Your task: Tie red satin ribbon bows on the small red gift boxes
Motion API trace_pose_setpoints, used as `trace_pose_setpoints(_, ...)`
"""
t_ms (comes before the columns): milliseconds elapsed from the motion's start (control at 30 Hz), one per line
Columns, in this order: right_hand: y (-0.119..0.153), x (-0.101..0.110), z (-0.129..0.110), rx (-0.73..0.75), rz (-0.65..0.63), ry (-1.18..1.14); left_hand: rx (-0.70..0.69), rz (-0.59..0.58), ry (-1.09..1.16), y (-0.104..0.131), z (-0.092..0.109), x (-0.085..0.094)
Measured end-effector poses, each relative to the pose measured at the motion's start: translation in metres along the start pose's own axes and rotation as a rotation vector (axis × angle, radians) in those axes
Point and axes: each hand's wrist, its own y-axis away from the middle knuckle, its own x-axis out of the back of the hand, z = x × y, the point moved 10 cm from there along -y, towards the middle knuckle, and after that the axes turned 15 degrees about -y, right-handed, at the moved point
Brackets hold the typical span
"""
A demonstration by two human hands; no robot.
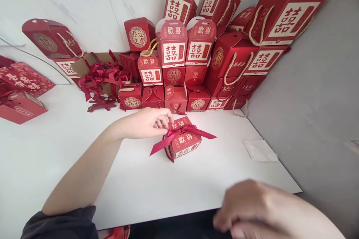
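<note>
A small red gift box with white and gold lettering stands on the white table. A dark pink ribbon is tied in a bow across its top, its two tails spread left and right. Dark red cord handles hang at its left side. My left hand reaches in from the left, fingers curled, with thumb and fingertips against the box's left top edge beside the bow. Low at the right, apart from the box, my right hand is bent and smeared by motion; its fingers are partly hidden.
Several stacked red gift boxes line the back wall. An open carton of loose ribbons stands at back left. More red boxes lie at far left. A white tissue lies near the grey panel on the right.
</note>
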Motion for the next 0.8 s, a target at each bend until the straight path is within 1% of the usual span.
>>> trace_pose_setpoints(33, -0.012, 0.021, -0.014, 0.073, 0.119, 0.034, 0.013, -0.005, 0.010, 0.000, -0.002, -0.002)
trace_pose_setpoints(67, -0.023, 0.044, -0.023, 0.125, 0.272, 0.093, 0.020, -0.016, 0.011, -0.001, -0.003, -0.004)
trace_pose_setpoints(100, -0.035, 0.059, -0.032, 0.200, 0.392, 0.182, 0.027, -0.028, -0.002, -0.001, -0.004, -0.006)
trace_pose_setpoints(133, -0.048, 0.066, -0.039, 0.275, 0.447, 0.280, 0.037, -0.036, -0.028, -0.001, -0.005, -0.007)
trace_pose_setpoints(167, -0.062, 0.067, -0.041, 0.331, 0.467, 0.357, 0.046, -0.043, -0.059, -0.002, -0.007, -0.008)
trace_pose_setpoints(267, -0.102, 0.064, -0.029, 0.363, 0.489, 0.471, 0.048, -0.056, -0.122, -0.003, -0.007, -0.008)
trace_pose_setpoints(333, -0.116, 0.058, -0.024, 0.398, 0.500, 0.517, 0.024, -0.067, -0.111, -0.005, -0.005, -0.009)
trace_pose_setpoints(367, -0.118, 0.057, -0.023, 0.423, 0.508, 0.526, 0.014, -0.070, -0.099, -0.005, -0.004, -0.009)
trace_pose_setpoints(400, -0.119, 0.056, -0.023, 0.451, 0.510, 0.515, 0.009, -0.069, -0.091, -0.006, -0.004, -0.009)
trace_pose_setpoints(467, -0.114, 0.059, -0.023, 0.511, 0.494, 0.414, 0.001, -0.071, -0.091, -0.006, -0.004, -0.009)
trace_pose_setpoints(567, -0.100, 0.075, -0.018, 0.547, 0.457, 0.166, 0.021, -0.061, -0.111, -0.004, -0.008, -0.007)
trace_pose_setpoints(633, -0.093, 0.086, -0.010, 0.533, 0.430, 0.047, 0.038, -0.016, -0.123, -0.001, -0.009, -0.002)
trace_pose_setpoints(667, -0.092, 0.090, -0.006, 0.524, 0.415, 0.006, 0.029, 0.018, -0.131, 0.000, -0.007, 0.002)
trace_pose_setpoints(733, -0.092, 0.096, 0.003, 0.506, 0.388, -0.063, -0.044, 0.067, -0.149, 0.003, 0.005, 0.007)
trace_pose_setpoints(800, -0.094, 0.101, 0.012, 0.485, 0.389, -0.119, -0.143, 0.065, -0.169, 0.006, 0.021, 0.006)
